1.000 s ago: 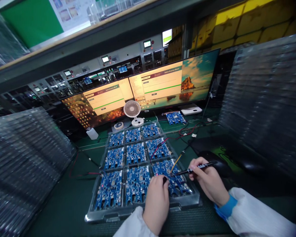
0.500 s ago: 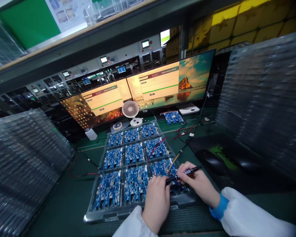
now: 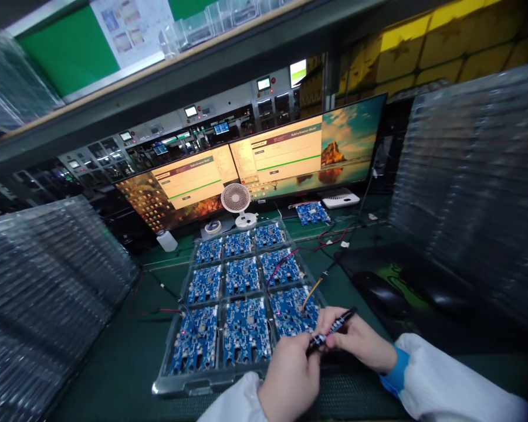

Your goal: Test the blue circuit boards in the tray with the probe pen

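A black marker pen [image 3: 334, 328] with white lettering is held between both hands at the tray's front right corner. My left hand [image 3: 293, 369] is closed around its lower left end. The fingers of my right hand [image 3: 354, 340] grip it nearer the upper right end. Beneath and beyond the hands, a clear plastic tray [image 3: 189, 384] holds several blue circuit boards in rows. The closest, a front right circuit board [image 3: 293, 308], has a yellow wire [image 3: 312, 293] on it and a small red light lit. The front left circuit board [image 3: 196, 340] also shows a red light.
Stacks of clear trays rise at left [image 3: 57, 293] and right [image 3: 470, 187]. Behind the tray stand a small white fan [image 3: 236, 199] and two monitors [image 3: 286, 152]. Black mice [image 3: 381, 296] lie on a dark mouse pad [image 3: 361, 258]. A loose blue board [image 3: 312, 213] sits below the right monitor.
Both hands have shifted slightly down and closer together. The marker pen now tilts more steeply, and my left hand has moved right. The whole view has shifted a little.
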The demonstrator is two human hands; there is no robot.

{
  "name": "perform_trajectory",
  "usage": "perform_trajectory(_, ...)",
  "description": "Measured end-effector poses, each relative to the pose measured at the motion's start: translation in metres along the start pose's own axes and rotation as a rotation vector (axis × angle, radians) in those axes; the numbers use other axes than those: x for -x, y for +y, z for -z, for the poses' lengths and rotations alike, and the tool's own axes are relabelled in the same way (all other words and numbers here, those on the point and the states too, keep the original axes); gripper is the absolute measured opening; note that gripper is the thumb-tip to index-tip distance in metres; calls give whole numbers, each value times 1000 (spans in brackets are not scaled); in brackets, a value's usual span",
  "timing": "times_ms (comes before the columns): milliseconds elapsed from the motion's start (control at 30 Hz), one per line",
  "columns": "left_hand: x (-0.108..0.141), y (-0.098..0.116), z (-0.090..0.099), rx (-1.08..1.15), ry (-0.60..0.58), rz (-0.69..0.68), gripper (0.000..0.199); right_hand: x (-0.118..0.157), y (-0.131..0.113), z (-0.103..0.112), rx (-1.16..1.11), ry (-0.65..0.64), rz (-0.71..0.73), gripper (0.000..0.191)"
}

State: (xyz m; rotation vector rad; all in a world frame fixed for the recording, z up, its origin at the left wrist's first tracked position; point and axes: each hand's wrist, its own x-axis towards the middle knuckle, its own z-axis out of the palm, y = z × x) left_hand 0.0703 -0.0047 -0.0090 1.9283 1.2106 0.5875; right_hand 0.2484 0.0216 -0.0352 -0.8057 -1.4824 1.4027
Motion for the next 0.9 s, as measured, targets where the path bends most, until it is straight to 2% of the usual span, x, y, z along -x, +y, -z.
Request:
perform_trajectory(167, -4, 6, -3, 219, -78, 126, 18, -1, 1, 0, -6, -9, 18, 42)
perform_trajectory(267, -7, 9, 6, 221, -65, 118, 18, -3, 2, 0, -8, 63, 41, 43)
perform_trajectory(333, -11, 7, 19, 105, 40, 52, 22, -5, 1, 2, -15, 159, 69, 42)
perform_trajectory(433, -20, -4, 41, -187, 207, 10, 38, -6, 1, 13, -61, 345, 112, 38)
perform_trajectory(567, -41, -24, 53, -454, 193, 53, 30, -6, 1, 32, -157, 520, 140, 35)
perform_trajectory(700, -65, -36, 48, -637, 207, 45, 32, -6, -1, 38, -197, 536, 134, 35)
perform_trajectory(900, -74, -35, 43, -652, 262, 63, 43, -5, -4, 35, -175, 507, 137, 35)
